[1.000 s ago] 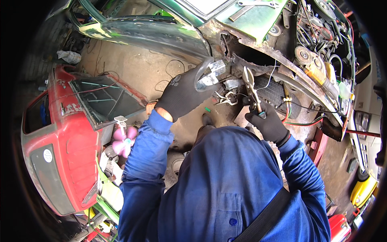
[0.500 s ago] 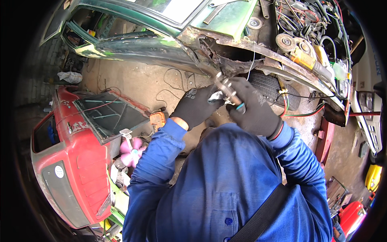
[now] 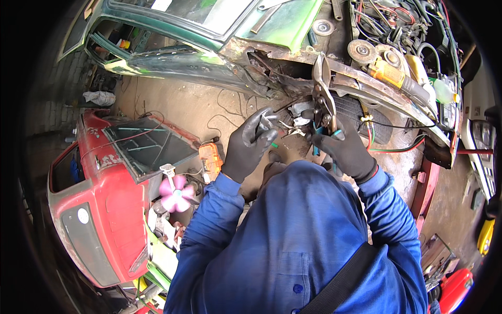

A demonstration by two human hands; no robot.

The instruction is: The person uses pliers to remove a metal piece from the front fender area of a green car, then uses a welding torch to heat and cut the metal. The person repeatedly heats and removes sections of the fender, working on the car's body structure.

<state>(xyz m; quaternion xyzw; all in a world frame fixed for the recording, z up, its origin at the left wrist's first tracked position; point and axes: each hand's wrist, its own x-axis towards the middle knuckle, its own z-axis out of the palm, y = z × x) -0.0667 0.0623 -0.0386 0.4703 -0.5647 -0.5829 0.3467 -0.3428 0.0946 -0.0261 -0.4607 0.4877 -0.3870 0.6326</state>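
Observation:
My right hand [image 3: 351, 154], in a black glove, is closed round the handles of a pair of tin snips [image 3: 324, 89]. Their metal blades point away from me, up toward the rusty fender edge [image 3: 345, 65] of a green car body. Level with it on the left, my gloved left hand [image 3: 246, 149] pinches a small silvery piece of sheet metal [image 3: 267, 119] between thumb and fingers. Between the hands, several grey metal scraps [image 3: 300, 111] lie lower down, near a tyre [image 3: 379, 124]. The snips and the piece in my left hand are apart.
An angle grinder [image 3: 392, 76] with a yellow body rests on the car's front. At left stands a red cut-off car section [image 3: 117, 201], with a pink-bladed fan [image 3: 177, 193] and an orange tool case [image 3: 210, 159] close by. Cables [image 3: 222, 107] trail over the floor.
My hands have moved apart, the left one turning palm up with the small metal piece. The snips have swung from a blurred tilt near the left hand to upright, further right.

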